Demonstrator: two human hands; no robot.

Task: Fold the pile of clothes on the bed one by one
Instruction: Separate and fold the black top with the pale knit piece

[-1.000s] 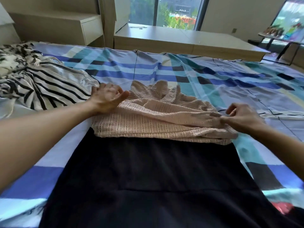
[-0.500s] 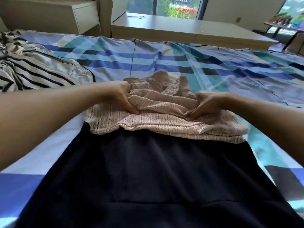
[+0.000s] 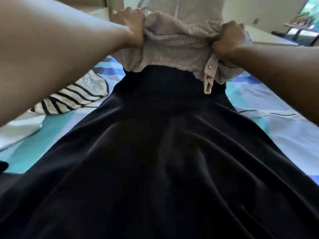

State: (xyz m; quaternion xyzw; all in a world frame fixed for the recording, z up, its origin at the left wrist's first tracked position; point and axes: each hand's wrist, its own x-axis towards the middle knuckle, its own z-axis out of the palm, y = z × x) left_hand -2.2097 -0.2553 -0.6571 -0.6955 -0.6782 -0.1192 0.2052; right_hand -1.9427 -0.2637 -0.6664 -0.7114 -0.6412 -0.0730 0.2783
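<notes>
A dress with a beige knit top (image 3: 177, 47) and a long black skirt (image 3: 164, 161) hangs in the air in front of me, above the bed. My left hand (image 3: 131, 28) grips the bunched beige top at its left side. My right hand (image 3: 227, 42) grips the same top at its right side, next to a button placket (image 3: 209, 73) that dangles down. The black skirt fans out below my hands and fills most of the view.
A black-and-white striped garment (image 3: 72, 97) lies on the bed to the left. The blue and teal checked bedsheet (image 3: 269, 104) shows on both sides of the skirt. A pale cabinet (image 3: 98, 12) and a desk (image 3: 269, 37) stand beyond the bed.
Both hands closed on the beige top and lifted the dress off the bed toward me. The skirt now hangs instead of lying flat.
</notes>
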